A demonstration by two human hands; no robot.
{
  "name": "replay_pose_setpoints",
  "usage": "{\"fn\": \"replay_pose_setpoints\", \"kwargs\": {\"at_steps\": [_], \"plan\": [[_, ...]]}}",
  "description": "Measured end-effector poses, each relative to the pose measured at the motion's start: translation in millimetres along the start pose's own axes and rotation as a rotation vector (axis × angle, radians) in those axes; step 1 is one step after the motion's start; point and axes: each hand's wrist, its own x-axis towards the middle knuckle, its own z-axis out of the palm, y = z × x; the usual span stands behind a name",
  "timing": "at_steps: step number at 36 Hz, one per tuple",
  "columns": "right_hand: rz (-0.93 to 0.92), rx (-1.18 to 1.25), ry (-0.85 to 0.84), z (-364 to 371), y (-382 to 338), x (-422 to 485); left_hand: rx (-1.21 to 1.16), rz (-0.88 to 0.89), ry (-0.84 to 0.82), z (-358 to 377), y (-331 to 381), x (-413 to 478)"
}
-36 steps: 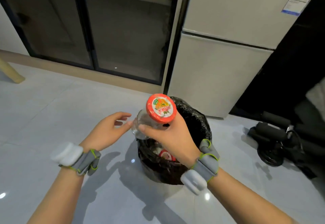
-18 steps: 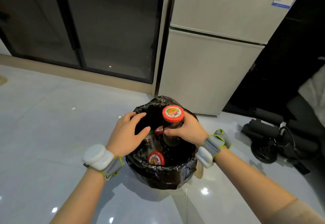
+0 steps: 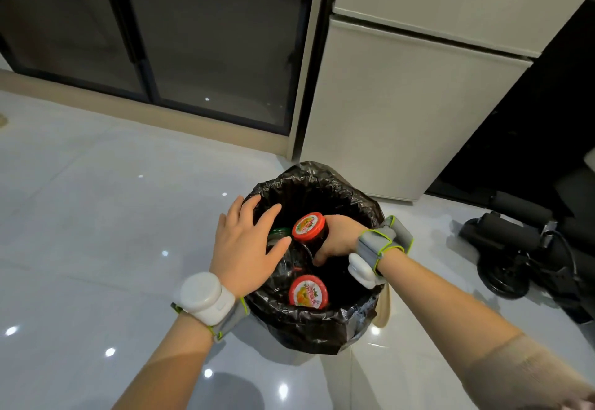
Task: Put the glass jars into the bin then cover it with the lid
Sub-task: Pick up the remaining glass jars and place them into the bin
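Glossy pale floor tiles (image 3: 96, 216) spread out under both hands, with a beige fridge (image 3: 402, 103) and dark sliding glass doors (image 3: 193, 39) standing beyond them. Directly below the hands sits the bin (image 3: 322, 329), lined with a crinkled black bag (image 3: 338, 190) folded over its rim. The right hand (image 3: 338, 237) reaches down into the opening from the right side, its fingers wrapped around the body of a glass jar (image 3: 309, 235) with a red printed cap, which it holds roughly upright, inside the bin's mouth. The left hand (image 3: 244, 245) lies flat with spread fingers over the left part of the rim, fingertips pointing into the bin, gripping nothing; its thumb lies just beside the held jar. Nearer the person than the right hand, a second jar (image 3: 308, 292) with a matching red cap rests inside the bin. Partly hidden under the left hand's fingers is a third jar with a green lid (image 3: 279, 232), also inside. Each wrist carries a grey strap with a white puck-like device. Well to the right of the right hand, dark equipment with a wheel (image 3: 505, 268) lies on the floor.
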Motion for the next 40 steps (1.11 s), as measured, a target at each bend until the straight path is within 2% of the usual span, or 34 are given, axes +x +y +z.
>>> {"fn": "replay_pose_setpoints", "kwargs": {"at_steps": [13,31,35,40], "plan": [[-0.008,-0.205,-0.154,14,-7,20,0.085,0.009,0.028,6,-3,2],[-0.179,-0.240,-0.285,7,-6,3,0.197,0.010,0.005,8,-3,2],[-0.221,-0.271,-0.230,-9,-4,-13,0.192,0.008,0.001,8,-1,2],[-0.261,-0.125,-0.110,-42,0,-31,0.217,0.000,0.000,7,1,1]]}}
